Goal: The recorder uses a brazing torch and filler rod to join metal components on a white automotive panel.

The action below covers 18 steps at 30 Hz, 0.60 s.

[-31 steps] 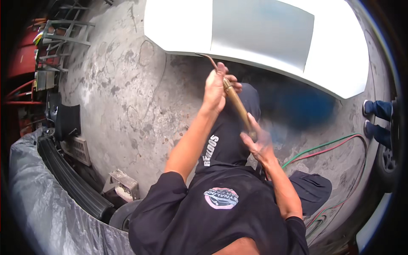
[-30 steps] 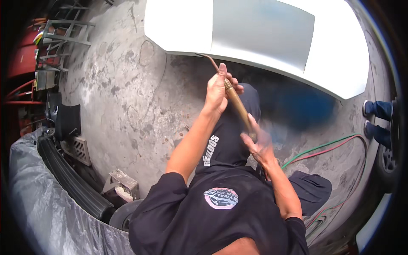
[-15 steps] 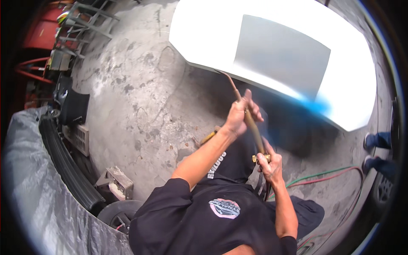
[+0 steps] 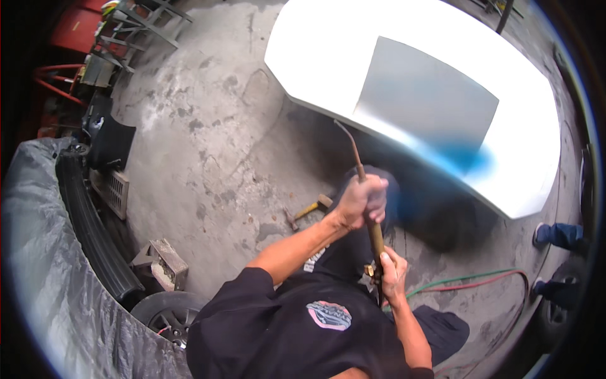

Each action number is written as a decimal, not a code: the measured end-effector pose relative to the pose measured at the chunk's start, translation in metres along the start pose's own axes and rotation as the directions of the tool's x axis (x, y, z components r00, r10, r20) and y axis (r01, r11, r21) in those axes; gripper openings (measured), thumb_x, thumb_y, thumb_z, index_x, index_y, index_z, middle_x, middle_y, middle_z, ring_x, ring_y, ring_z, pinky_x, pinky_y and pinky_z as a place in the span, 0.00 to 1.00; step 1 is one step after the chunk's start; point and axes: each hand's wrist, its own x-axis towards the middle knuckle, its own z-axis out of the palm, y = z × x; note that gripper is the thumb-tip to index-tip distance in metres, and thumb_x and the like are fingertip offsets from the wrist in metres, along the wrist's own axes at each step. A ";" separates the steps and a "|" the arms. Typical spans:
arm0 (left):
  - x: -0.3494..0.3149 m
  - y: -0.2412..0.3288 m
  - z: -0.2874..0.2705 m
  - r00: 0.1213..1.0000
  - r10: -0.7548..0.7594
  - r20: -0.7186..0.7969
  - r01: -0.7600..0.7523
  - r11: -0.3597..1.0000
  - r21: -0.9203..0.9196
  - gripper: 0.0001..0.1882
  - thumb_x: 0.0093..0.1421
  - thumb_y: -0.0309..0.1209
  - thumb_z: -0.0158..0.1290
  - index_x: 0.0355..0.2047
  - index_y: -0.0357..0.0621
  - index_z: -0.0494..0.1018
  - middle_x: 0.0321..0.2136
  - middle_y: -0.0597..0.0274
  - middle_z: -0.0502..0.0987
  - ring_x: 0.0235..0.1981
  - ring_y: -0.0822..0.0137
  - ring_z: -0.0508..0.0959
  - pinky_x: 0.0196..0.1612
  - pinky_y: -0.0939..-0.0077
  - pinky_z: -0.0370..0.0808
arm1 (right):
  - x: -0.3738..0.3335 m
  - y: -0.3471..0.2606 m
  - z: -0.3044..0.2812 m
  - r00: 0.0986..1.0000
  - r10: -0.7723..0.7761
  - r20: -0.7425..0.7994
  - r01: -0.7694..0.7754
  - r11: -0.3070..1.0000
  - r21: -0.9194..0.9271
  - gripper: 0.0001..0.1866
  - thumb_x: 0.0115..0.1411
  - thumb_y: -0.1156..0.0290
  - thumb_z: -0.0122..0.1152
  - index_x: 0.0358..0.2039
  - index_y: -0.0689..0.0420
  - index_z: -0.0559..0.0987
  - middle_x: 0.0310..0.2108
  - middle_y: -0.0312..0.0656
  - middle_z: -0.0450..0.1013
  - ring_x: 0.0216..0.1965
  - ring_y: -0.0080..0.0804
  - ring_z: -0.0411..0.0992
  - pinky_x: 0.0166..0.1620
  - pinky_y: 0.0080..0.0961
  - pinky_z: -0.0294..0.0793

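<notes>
Grip: left hand [image 4: 364,199], slightly blurred, was wrapped round the brass torch [image 4: 377,239]; right hand [image 4: 394,271] held its rear end, thumb along the tube.
Torch: it slanted over the person's bent knee, its curved tip near the close edge of the white panel [image 4: 315,57]; contact could not be told.
Change: left fingers, spread loosely a half-second earlier, had curled in, so the tool seemed better steadied.
Panel side: that long edge limited forward room.
Floor side: bare concrete [image 4: 189,158] gave room leftward, except the hammer [image 4: 307,210]; rightward lay green and red hoses [image 4: 467,278].
</notes>
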 end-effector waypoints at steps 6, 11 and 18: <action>0.043 -0.014 -0.030 0.999 -0.016 0.041 0.015 1.000 0.025 0.22 0.74 0.43 0.50 0.23 0.48 0.65 0.14 0.66 0.65 0.13 0.68 0.69 0.21 0.67 0.74 | 0.036 0.030 -0.009 0.986 -0.143 -0.085 0.123 0.971 -0.206 0.21 0.68 0.66 0.57 0.57 0.65 0.79 0.25 0.41 0.79 0.22 0.26 0.76 0.27 0.27 0.74; 0.063 0.026 -0.032 0.901 0.399 -0.169 -0.395 0.917 0.055 0.28 0.76 0.53 0.41 0.55 0.37 0.67 0.44 0.45 0.78 0.42 0.49 0.83 0.49 0.50 0.83 | 0.039 0.027 -0.017 0.845 -0.505 -0.176 0.316 0.737 -0.598 0.24 0.62 0.67 0.63 0.58 0.65 0.78 0.25 0.48 0.78 0.25 0.35 0.80 0.34 0.30 0.77; 0.077 0.027 -0.049 0.836 0.294 -0.463 -0.342 0.939 -0.021 0.24 0.79 0.48 0.36 0.45 0.38 0.70 0.30 0.56 0.76 0.29 0.62 0.76 0.33 0.65 0.76 | 0.032 0.054 -0.009 0.776 -0.620 -0.119 0.280 0.508 -0.815 0.25 0.59 0.68 0.66 0.58 0.59 0.80 0.26 0.47 0.79 0.24 0.43 0.80 0.30 0.36 0.79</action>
